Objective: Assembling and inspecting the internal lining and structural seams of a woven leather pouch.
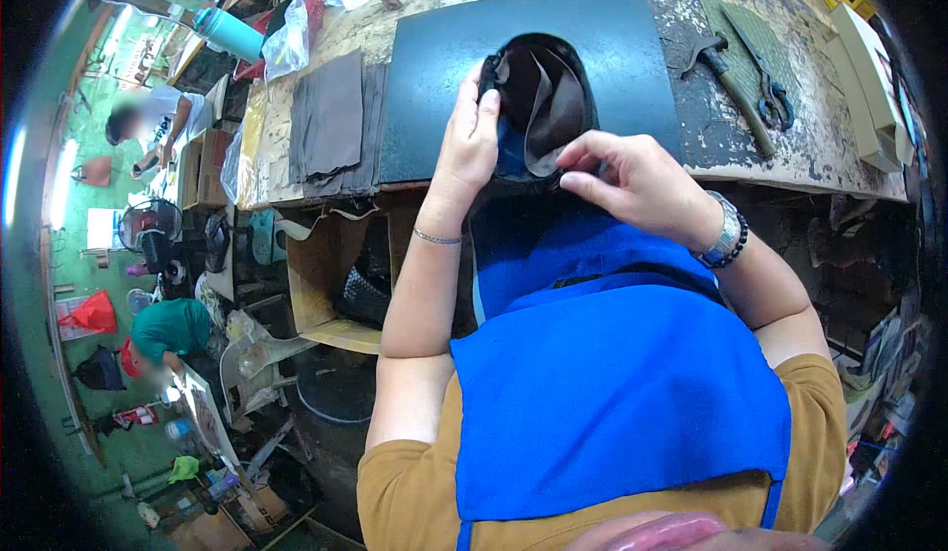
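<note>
Right of the dark pouch (545, 107) a bare lane of black mat (634, 62) runs — open from near edge to far; beyond it, the hammer (736, 97) and scissors (764, 72) obstruct, with a pale box (867, 87) walling off that side; left of the left hand (470, 141) there is free mat — then flat dark sheets (328, 117), low enough to pass over.

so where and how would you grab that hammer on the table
Likely best by the lower half of its handle, with the right hand coming from the table's near edge. The hammer lies with its head at the far end and its handle slanting toward the person. Come in left of the scissors, whose loops sit close beside it.
</note>
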A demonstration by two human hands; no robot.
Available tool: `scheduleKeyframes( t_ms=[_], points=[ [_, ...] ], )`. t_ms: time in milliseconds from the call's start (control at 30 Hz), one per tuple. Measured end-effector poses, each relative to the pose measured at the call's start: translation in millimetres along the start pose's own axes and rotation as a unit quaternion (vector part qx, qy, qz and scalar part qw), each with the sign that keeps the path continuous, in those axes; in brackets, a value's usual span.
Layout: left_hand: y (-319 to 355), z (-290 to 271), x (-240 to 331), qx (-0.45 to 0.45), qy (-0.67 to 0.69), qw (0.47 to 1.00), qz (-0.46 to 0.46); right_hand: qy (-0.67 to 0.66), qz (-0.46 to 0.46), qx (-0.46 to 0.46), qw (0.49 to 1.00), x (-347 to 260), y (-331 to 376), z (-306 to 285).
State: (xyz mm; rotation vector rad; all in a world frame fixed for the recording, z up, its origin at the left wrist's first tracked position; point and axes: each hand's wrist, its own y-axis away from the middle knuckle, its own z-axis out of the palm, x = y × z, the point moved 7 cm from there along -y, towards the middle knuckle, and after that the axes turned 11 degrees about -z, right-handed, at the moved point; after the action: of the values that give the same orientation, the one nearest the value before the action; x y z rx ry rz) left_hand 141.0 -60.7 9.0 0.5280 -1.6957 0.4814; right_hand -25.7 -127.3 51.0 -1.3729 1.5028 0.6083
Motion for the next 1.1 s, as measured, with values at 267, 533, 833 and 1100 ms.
scheduleKeyframes(
  t_ms=[267,533,833,1100],
  points=[
    [-5.9,-3.1,34.2,0.02,-0.273,0.962,-0.02,0.269,-0.2,0.065,0.94,-8.5,-50.7,-44.0],
    [27.5,35.1,80.6,0.04,-0.426,0.856,0.29,0.355,-0.141,0.037,0.923,18.8,-63.8,-20.4],
    [19.7,18.7,51.8,-0.046,-0.381,0.919,0.089,0.193,-0.197,0.091,0.957,24.5,-51.7,-33.1],
    [18.3,8.2,30.5,-0.163,-0.062,0.985,-0.015,0.195,-0.228,0.08,0.951,28.8,-49.8,-31.6]
  ],
)
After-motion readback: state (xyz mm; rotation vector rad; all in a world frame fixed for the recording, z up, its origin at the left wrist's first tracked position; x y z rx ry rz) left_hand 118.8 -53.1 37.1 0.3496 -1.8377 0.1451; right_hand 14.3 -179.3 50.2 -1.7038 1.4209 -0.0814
